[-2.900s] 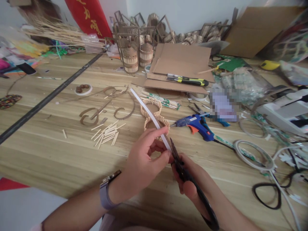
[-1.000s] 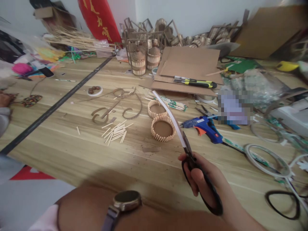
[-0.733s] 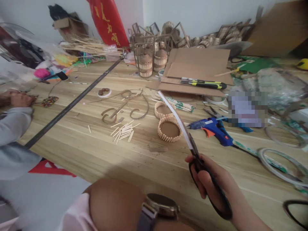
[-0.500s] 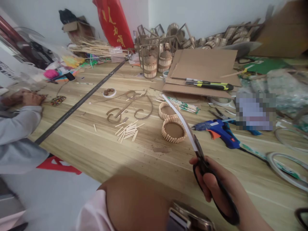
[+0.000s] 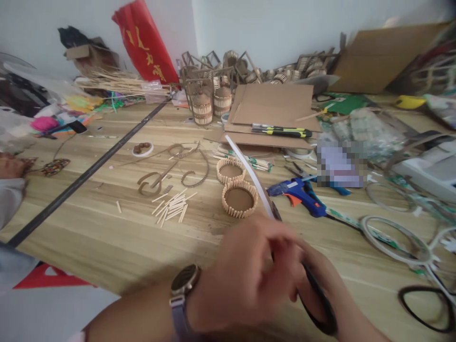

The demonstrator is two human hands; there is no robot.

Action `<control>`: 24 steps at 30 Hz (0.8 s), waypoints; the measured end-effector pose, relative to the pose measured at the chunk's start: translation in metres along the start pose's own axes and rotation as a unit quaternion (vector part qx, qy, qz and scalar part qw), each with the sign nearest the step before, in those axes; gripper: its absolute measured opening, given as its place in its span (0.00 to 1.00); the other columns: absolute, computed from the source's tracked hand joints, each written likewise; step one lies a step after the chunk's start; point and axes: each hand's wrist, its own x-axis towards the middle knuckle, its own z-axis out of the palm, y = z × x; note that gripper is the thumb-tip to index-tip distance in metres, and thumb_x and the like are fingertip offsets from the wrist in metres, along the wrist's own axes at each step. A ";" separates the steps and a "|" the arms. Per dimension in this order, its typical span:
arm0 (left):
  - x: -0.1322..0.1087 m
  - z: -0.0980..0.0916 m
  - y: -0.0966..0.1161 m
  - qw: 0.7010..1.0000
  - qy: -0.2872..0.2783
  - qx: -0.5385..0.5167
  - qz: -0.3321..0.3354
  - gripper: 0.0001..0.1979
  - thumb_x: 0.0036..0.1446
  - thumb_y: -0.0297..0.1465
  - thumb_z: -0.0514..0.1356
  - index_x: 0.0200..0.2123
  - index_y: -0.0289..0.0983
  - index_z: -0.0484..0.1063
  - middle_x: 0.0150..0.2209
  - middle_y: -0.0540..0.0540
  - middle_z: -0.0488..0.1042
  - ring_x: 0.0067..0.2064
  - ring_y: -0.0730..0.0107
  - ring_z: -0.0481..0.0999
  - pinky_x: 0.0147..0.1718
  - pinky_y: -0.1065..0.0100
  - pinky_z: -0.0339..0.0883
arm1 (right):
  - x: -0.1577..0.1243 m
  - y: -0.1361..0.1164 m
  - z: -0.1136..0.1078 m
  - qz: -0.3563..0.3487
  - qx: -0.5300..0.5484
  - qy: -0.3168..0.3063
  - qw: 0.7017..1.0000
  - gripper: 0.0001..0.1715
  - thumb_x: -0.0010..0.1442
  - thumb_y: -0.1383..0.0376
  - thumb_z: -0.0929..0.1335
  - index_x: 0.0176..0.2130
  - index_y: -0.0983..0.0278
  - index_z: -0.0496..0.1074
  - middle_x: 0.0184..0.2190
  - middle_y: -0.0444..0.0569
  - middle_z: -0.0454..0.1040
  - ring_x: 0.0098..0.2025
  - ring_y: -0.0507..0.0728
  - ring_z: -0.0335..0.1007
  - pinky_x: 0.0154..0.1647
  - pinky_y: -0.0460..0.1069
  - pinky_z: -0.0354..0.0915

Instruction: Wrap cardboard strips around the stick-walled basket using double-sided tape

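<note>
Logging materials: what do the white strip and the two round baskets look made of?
White strip: probably paper or thin plastic, smooth, matte; it bends in an arc.
Round baskets: seemingly bare pale wooden sticks around a brown cardboard base.

open table (image 5: 107, 232) near left; stick rings (image 5: 238, 212) and glue gun (image 5: 306, 197) crowd ahead

A big wooden tabletop (image 5: 107, 228) fills most of the view. It is light brown with long lines in the wood. A thin dark strip (image 5: 81, 178) runs across it from the near left edge toward the far edge. Behind the far edge stands a plain pale wall (image 5: 267, 28). A red banner (image 5: 144, 42) with yellow signs leans there, toward the left. Past the near left edge the floor (image 5: 42, 313) looks grey, though it is blurry. The light is soft and even.
</note>
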 end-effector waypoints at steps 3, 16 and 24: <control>0.051 -0.004 -0.010 0.999 0.026 -0.008 0.025 0.13 0.64 0.32 0.60 0.52 0.43 0.70 0.43 0.46 0.72 0.38 0.70 0.71 0.40 0.69 0.71 | -0.003 -0.003 0.001 -0.018 0.019 -0.031 0.999 0.46 0.48 0.27 0.62 0.43 0.62 0.71 0.21 0.38 0.62 0.15 0.48 0.53 0.13 0.45 0.59; 0.060 -0.001 -0.025 0.973 -0.007 -0.226 -0.052 0.20 0.56 0.23 0.65 0.51 0.44 0.76 0.48 0.47 0.73 0.37 0.77 0.77 0.39 0.75 0.75 | -0.007 0.000 0.003 -0.008 0.022 -0.076 0.997 0.47 0.48 0.26 0.60 0.43 0.62 0.70 0.22 0.38 0.61 0.17 0.48 0.52 0.14 0.43 0.57; 0.054 -0.001 -0.028 0.986 0.003 -0.165 -0.009 0.22 0.57 0.22 0.63 0.54 0.44 0.75 0.50 0.46 0.73 0.37 0.77 0.77 0.39 0.76 0.76 | -0.009 -0.001 0.008 0.003 0.006 -0.052 0.999 0.50 0.42 0.24 0.60 0.39 0.62 0.71 0.21 0.38 0.58 0.17 0.48 0.51 0.12 0.43 0.53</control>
